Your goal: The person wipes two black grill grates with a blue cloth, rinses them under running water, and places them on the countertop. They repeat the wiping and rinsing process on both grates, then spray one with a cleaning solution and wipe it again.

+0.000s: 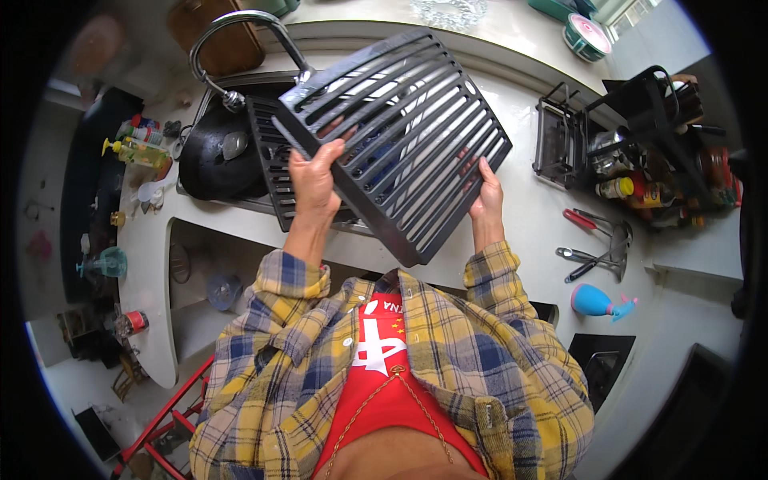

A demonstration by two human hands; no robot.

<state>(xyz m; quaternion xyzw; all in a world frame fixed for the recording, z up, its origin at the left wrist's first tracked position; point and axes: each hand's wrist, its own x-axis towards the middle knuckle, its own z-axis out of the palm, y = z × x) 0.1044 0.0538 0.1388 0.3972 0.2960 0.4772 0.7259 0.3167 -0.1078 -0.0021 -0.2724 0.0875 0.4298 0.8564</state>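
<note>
A black slatted plastic rack panel [414,138] is held up, tilted, above the counter and sink edge. My left hand [315,177] grips its left side, and my right hand [487,195] grips the right side, with fingertips showing through the slots. Behind it, a second black slatted piece [279,162] leans over the sink [261,201]. A black wok [219,153] sits in the sink's left part, with a pale object in it. The curved chrome faucet [258,18] arches over the wok. What lies directly behind the held panel is partly hidden.
A yellow pump bottle [138,151] stands left of the sink, near a wooden cutting board [216,42]. On the right are a black dish rack [561,138], a yellow-capped jar [617,188], several ladles and utensils [600,258] and a blue spray bottle [594,301].
</note>
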